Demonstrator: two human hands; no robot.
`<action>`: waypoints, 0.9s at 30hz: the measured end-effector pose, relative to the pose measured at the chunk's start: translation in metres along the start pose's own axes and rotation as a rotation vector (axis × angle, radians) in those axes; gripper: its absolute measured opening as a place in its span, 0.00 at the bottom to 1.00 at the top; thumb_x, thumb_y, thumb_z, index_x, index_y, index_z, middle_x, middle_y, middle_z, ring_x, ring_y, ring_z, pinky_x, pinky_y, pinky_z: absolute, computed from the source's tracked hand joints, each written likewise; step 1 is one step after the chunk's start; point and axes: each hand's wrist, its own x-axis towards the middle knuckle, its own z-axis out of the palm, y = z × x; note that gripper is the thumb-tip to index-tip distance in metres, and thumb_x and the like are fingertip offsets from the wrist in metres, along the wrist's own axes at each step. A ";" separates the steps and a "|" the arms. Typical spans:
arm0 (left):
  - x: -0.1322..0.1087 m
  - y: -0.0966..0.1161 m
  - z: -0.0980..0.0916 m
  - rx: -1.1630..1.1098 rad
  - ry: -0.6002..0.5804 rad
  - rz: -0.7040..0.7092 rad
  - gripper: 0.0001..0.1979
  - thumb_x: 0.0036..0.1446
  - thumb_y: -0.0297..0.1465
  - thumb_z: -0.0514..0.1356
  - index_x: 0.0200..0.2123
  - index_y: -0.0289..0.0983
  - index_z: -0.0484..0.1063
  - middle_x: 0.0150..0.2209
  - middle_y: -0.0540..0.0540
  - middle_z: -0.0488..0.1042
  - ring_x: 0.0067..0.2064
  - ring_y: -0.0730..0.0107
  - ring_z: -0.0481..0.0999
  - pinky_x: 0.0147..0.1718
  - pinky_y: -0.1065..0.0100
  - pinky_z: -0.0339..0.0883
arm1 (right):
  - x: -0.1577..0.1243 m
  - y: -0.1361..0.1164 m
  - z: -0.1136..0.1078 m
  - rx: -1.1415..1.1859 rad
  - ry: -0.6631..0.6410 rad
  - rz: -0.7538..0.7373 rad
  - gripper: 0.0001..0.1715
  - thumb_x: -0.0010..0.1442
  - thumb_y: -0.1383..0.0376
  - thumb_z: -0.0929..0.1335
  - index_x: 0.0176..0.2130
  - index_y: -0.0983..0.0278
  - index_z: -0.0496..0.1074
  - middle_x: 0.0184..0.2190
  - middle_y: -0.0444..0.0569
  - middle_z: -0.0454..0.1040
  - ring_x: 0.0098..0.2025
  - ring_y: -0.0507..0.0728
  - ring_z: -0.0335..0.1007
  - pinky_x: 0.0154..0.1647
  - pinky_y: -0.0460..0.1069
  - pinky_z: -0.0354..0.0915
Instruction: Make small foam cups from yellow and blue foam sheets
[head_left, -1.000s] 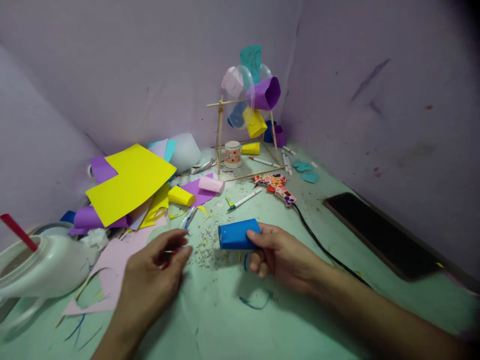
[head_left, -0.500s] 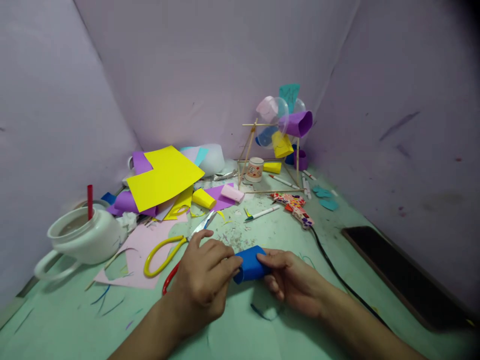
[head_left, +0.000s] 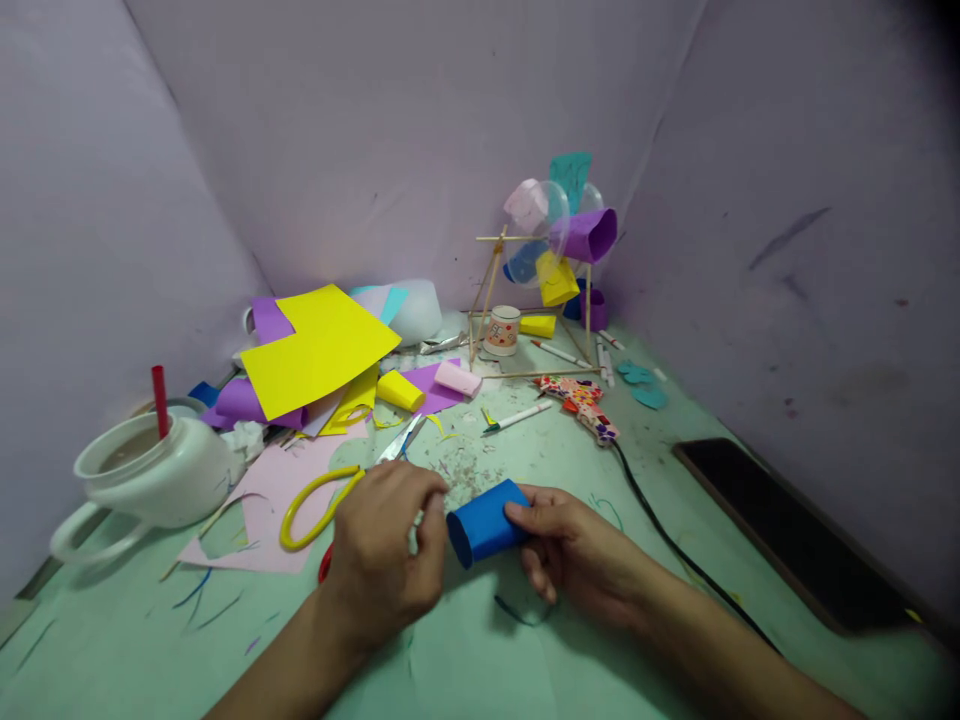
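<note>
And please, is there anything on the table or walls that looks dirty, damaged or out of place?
Yes. Small scraps lie scattered on the table, just beyond the blue tube; they look like litter. The right wall has dark smears, which look like stains on a pale surface. I see no clear spill.

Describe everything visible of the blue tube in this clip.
The blue tube is a short, plain roll that looks like stiff paper or thin card. Its left end is open, showing a dark, oval mouth; the other end is partly covered by the right hand, which grips it with the thumb on the near face. It is held above the green tabletop, lying sideways with the open end lower. The left hand is beside that mouth, seemingly not touching.
</note>
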 end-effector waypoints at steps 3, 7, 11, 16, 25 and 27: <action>0.008 -0.007 -0.006 0.163 -0.121 -0.444 0.14 0.58 0.38 0.48 0.30 0.38 0.70 0.22 0.47 0.71 0.26 0.62 0.69 0.26 0.64 0.56 | -0.001 -0.001 0.001 -0.009 0.108 -0.111 0.10 0.52 0.62 0.69 0.30 0.66 0.67 0.12 0.38 0.67 0.11 0.46 0.62 0.10 0.38 0.56; 0.014 -0.008 -0.002 -0.601 -0.159 -0.820 0.25 0.53 0.51 0.52 0.45 0.38 0.68 0.38 0.42 0.75 0.39 0.58 0.73 0.35 0.61 0.64 | -0.003 -0.001 0.004 -0.088 0.149 -0.219 0.13 0.53 0.59 0.69 0.34 0.67 0.68 0.11 0.39 0.69 0.13 0.47 0.64 0.13 0.40 0.59; 0.013 0.008 0.016 -1.451 -0.105 -1.030 0.30 0.57 0.48 0.50 0.56 0.36 0.59 0.53 0.38 0.69 0.55 0.60 0.67 0.54 0.60 0.59 | -0.006 0.004 0.010 -0.163 0.067 -0.222 0.22 0.53 0.53 0.68 0.40 0.67 0.67 0.13 0.40 0.71 0.13 0.48 0.65 0.14 0.40 0.60; 0.012 0.020 0.030 -1.575 -0.052 -1.118 0.28 0.60 0.46 0.47 0.57 0.34 0.58 0.55 0.37 0.68 0.57 0.60 0.66 0.58 0.59 0.54 | -0.009 0.012 0.020 -0.229 -0.054 -0.144 0.26 0.53 0.51 0.67 0.43 0.68 0.65 0.13 0.40 0.70 0.13 0.49 0.66 0.14 0.41 0.62; 0.006 0.016 0.038 -1.560 -0.003 -1.065 0.26 0.59 0.47 0.49 0.54 0.37 0.63 0.55 0.40 0.69 0.57 0.59 0.65 0.57 0.57 0.55 | -0.011 0.018 0.024 -0.303 -0.173 -0.088 0.22 0.56 0.52 0.63 0.42 0.67 0.62 0.11 0.38 0.67 0.12 0.48 0.62 0.16 0.42 0.62; 0.006 0.017 0.041 -1.550 0.011 -1.052 0.25 0.59 0.46 0.49 0.54 0.38 0.64 0.55 0.41 0.69 0.57 0.58 0.65 0.55 0.57 0.58 | -0.011 0.019 0.025 -0.318 -0.168 -0.094 0.21 0.57 0.53 0.63 0.42 0.67 0.62 0.11 0.37 0.66 0.12 0.49 0.62 0.16 0.43 0.62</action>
